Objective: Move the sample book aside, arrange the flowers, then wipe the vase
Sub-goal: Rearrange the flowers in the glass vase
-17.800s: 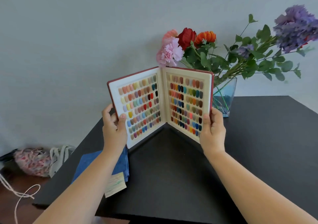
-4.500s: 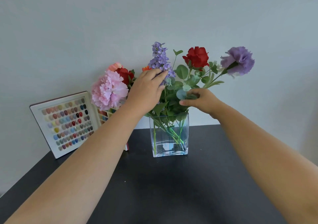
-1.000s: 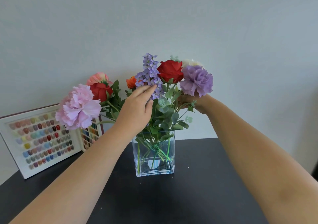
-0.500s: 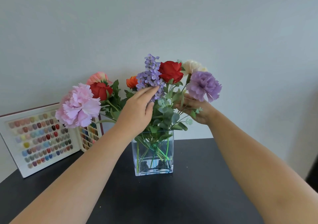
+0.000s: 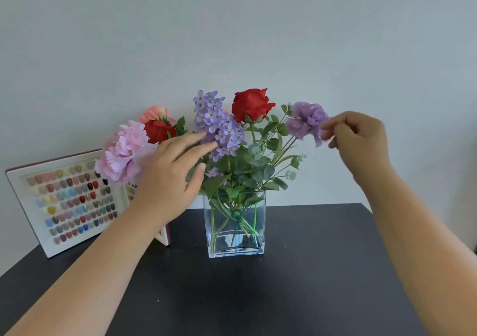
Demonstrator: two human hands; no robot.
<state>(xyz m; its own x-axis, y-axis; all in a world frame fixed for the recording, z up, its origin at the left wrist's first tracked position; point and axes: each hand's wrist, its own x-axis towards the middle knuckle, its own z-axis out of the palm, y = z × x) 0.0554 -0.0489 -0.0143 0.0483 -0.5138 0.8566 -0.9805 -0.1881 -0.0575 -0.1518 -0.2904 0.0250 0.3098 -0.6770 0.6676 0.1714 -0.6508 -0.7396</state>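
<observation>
A square glass vase (image 5: 235, 235) with a little water stands mid-table and holds several flowers. A lilac spray (image 5: 216, 126), a red rose (image 5: 251, 105) and a purple carnation (image 5: 304, 120) rise from it; a pink carnation (image 5: 124, 152) leans left. My left hand (image 5: 171, 175) is spread flat, fingertips touching the lilac spray. My right hand (image 5: 361, 139) pinches the right-hand petals of the purple carnation. The sample book (image 5: 68, 202) stands open against the wall at the left, partly hidden by my left arm.
The black table (image 5: 296, 291) runs up to a pale wall. Its right edge lies near my right forearm. A second red flower (image 5: 158, 130) and a peach one (image 5: 152, 112) sit behind the pink carnation.
My right hand has come out from under the blooms and moved right, now pinching the purple carnation's outer petals. That carnation has swung out to the right. My left hand stays at the lilac.
</observation>
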